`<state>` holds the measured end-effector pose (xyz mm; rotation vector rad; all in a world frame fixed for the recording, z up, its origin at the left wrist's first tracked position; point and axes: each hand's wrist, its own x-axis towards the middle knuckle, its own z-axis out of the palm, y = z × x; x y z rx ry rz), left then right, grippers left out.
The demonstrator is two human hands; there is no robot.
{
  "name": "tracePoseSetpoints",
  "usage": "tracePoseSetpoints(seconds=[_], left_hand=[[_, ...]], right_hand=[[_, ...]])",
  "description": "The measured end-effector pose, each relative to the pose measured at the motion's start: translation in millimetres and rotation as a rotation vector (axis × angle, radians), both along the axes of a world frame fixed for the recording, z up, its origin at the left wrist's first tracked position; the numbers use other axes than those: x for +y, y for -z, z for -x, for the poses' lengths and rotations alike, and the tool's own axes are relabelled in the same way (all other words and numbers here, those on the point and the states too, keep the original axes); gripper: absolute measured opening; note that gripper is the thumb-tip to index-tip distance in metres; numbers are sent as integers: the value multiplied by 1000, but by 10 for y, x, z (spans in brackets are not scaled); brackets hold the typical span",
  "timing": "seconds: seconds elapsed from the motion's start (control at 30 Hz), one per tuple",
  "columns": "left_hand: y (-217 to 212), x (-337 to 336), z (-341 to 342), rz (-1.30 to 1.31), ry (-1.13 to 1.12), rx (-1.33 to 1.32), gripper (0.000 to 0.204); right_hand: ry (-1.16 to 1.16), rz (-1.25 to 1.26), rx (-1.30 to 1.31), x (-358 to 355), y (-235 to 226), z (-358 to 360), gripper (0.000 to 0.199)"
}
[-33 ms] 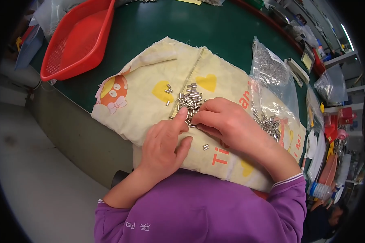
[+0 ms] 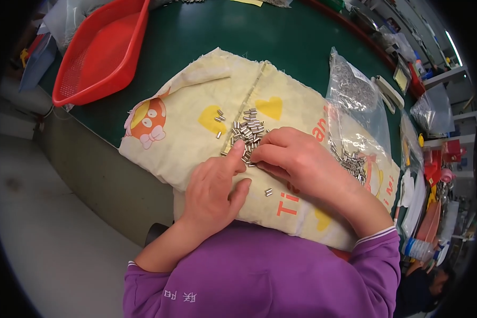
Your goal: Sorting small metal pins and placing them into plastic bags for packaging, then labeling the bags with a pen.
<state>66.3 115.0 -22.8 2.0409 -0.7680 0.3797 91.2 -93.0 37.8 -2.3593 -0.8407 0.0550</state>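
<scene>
Loosely, shiny metal cylinders [image 2: 248, 130] heap on creased cloth [image 2: 177, 127].

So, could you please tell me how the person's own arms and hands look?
The left hand and right hand are bare, with no gloves visible. The purple sleeves end short of the wrists, with white stripes at the cuffs.

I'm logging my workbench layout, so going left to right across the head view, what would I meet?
Red basket, left hand, right hand, the right-side cluster of small metal cylinders, clear plastic bottle.
</scene>
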Motion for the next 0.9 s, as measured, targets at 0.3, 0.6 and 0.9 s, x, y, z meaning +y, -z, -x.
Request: tracePoseSetpoints(seconds=[0.3,0.6,0.9], left_hand=[[-56,18,10,-36,15,-10,74],[-26,-25,50,20,-42,-1,74],[-78,-25,77,-4,-28,40,76]], right_hand=[[-32,123,77,-86,-117,155,11],[49,-66,-15,80,11,30,12],[8,-48,56,71,34,61,13]])
